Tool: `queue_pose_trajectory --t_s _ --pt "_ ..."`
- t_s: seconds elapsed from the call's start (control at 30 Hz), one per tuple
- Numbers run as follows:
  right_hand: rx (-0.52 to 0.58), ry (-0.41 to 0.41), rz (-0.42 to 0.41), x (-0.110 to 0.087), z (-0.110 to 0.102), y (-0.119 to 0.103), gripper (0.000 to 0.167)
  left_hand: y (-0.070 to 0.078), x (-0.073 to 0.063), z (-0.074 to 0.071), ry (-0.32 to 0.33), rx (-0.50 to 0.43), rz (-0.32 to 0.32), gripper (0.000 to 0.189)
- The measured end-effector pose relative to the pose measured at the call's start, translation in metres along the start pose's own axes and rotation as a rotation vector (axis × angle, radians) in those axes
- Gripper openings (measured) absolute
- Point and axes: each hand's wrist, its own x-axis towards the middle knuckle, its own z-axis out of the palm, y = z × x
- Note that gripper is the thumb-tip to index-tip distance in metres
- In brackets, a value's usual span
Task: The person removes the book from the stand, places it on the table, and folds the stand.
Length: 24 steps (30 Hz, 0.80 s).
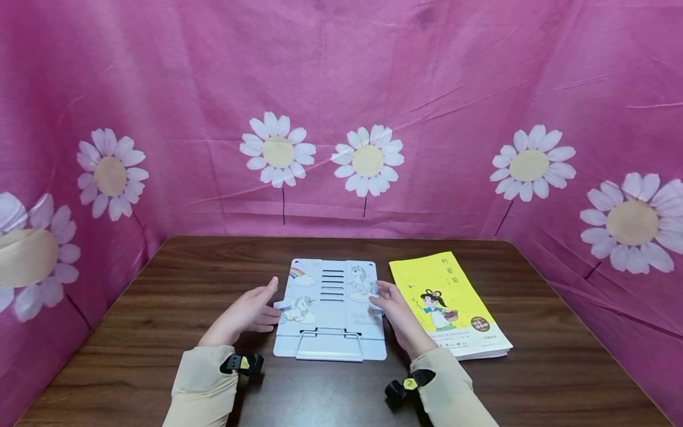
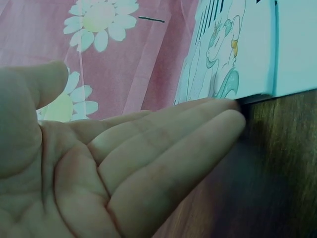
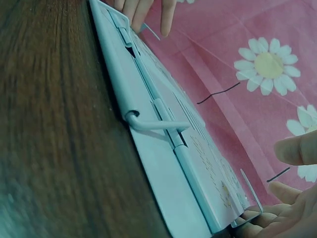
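Note:
A white metal book stand (image 1: 332,314) with unicorn and rainbow pictures lies folded flat on the table, its wire page holder (image 1: 329,347) along the near edge. At its left edge is my left hand (image 1: 248,311), fingers extended and thumb raised. The left wrist view shows the palm of that hand (image 2: 124,168), with straight fingertips right at the stand's edge. My right hand (image 1: 399,314) is at the opposite edge. Seen from the right wrist, its fingers (image 3: 285,218) reach by a small side tab (image 3: 251,193), with the thumb held apart above.
A yellow book (image 1: 421,273) with a cartoon figure on its cover lies just right of the stand, partly behind my right forearm. The brown wooden table (image 1: 176,279) ends at a pink curtain (image 1: 331,71) printed with white daisies.

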Motion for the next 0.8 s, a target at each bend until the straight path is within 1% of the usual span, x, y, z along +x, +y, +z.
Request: queue_pose_trajectory --t_s 0.2,0.33,0.4,0.8 --pt "0.013 -0.001 -0.003 0.0012 -0.001 -0.0004 0.055 -0.001 -0.0037 -0.0008 -0.037 -0.021 0.005 0.075" --pt "0.005 0.004 0.003 0.0015 -0.0026 -0.0011 0.055 -0.0003 -0.0056 -0.0011 -0.079 -0.017 0.0 0.075" --pt "0.0 0.007 0.004 0.0017 -0.0032 -0.0013 0.055 0.0003 -0.0059 -0.0011 -0.09 -0.012 -0.004 0.075" --pt "-0.014 0.014 0.022 -0.0004 -0.0017 -0.0024 0.056 0.0005 -0.0052 -0.0003 -0.082 -0.002 -0.001 0.076"
